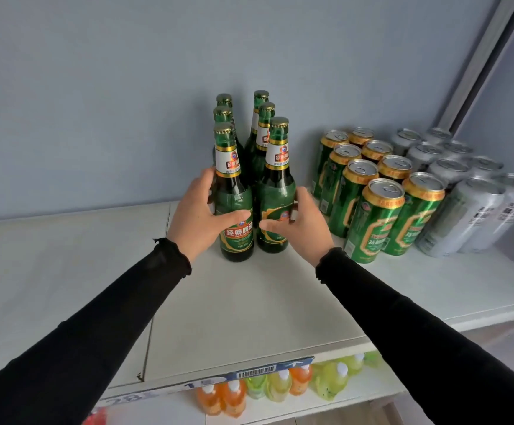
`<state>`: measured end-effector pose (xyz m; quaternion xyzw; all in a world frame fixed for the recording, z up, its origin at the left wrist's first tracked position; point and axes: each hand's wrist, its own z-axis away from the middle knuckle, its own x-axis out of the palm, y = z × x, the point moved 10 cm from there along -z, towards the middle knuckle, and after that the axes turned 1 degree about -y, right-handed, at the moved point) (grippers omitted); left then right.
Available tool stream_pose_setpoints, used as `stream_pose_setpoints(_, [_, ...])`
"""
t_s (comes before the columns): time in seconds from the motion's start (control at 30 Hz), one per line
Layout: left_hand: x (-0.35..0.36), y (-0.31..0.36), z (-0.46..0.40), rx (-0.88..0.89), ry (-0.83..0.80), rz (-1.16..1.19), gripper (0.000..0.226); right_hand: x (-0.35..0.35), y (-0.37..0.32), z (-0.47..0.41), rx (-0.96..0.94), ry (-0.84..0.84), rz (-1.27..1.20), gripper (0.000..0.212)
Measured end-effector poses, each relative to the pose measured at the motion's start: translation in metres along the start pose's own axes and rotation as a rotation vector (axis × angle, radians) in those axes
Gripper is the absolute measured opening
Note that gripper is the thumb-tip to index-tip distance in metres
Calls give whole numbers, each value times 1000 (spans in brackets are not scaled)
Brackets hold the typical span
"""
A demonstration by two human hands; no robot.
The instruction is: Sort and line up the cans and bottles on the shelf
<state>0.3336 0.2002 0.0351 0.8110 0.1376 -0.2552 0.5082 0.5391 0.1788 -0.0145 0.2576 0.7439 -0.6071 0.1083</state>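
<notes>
On top of the white shelf (264, 302), 6 green glass bottles stand in 2 rows of 3, running back toward the blue wall (96, 102). Left hand (199, 216) wraps round the front left bottle (234, 207), thumb across the label, fingers curled behind. Right hand (301, 222) holds the front right bottle (275, 191) the same way, thumb on the front, fingers round the far side. Both bottles are upright, bottoms on the shelf, just beside each other. Prob. the hands squeeze in from both sides so the 2 front bottles sit tight and even w/ the rows behind.

To the right, near the bottles but apart from them, green cans (375, 219) w/ gold tops stand in 2 rows. Next to those, touching, silver cans (464, 213) make 2 more rows. Like goes w/ like, so the sorting looks almost done.

Below, on a lower shelf, small orange and yellow-green drink bottles (277, 384) stand in a line behind a price tag strip (249, 371).
</notes>
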Motion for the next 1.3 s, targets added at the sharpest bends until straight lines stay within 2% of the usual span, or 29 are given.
stream_pose_setpoints(0.17, [4, 6, 6, -75, 32, -24, 68, 4, 12, 1, -25, -145, -13, 68])
stream_pose_setpoints(0.43, [8, 5, 6, -153, -39, -2, 75, 9, 16, -3, -36, -143, -43, 65])
stream_pose_setpoints(0.7, [12, 6, 8, -151, -52, 34, 77, 10, 14, 1, -40, -91, -15, 66])
stream_pose_setpoints(0.9, [22, 3, 15, -141, -71, 61, 86, 9, 11, 6, -10, -127, 4, 71])
stream_pose_setpoints(1.03, [19, -7, 20, -164, -96, -79, 95, 5, 14, 8, 15, -225, 157, 73])
stream_pose_setpoints(1.23, [18, -29, 45, -316, -371, -506, 75, -18, 5, 19, 15, -404, 361, 76])
stream_pose_setpoints(1.3, [16, -15, 49, -284, -427, -561, 65, -31, -6, 26, -5, -420, 418, 76])
